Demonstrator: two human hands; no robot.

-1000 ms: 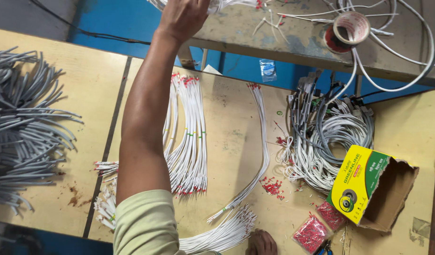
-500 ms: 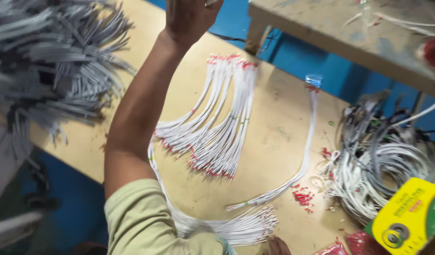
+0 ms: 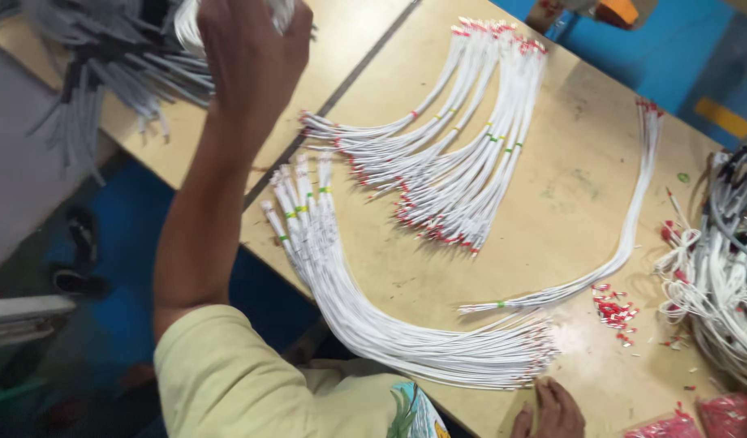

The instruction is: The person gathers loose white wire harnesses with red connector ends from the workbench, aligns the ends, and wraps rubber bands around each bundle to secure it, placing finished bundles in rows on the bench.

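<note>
My left hand [image 3: 251, 57] is raised at the top of the view, above the table's left part, and is shut on a bundle of white wires [image 3: 188, 20] that shows on both sides of the fist. My right hand [image 3: 552, 410] lies at the table's near edge, only partly in view, with its fingers next to the red-tipped ends of a long curved bundle of white wires [image 3: 373, 324]. Beyond it a fan of white wires with red terminals [image 3: 462, 138] lies on the wooden table [image 3: 576, 170].
A thin curved bunch of white wires [image 3: 629, 227] runs along the right. Loose red terminals [image 3: 613, 310] lie beside it. A tangle of white wires [image 3: 726, 276] fills the right edge, red packets [image 3: 702, 418] the corner. Grey wires [image 3: 105, 57] are piled at the top left.
The view has swung left and down. My left hand came back from the far bench toward the grey wire pile, holding white wires. The yellow box has left the view.
</note>
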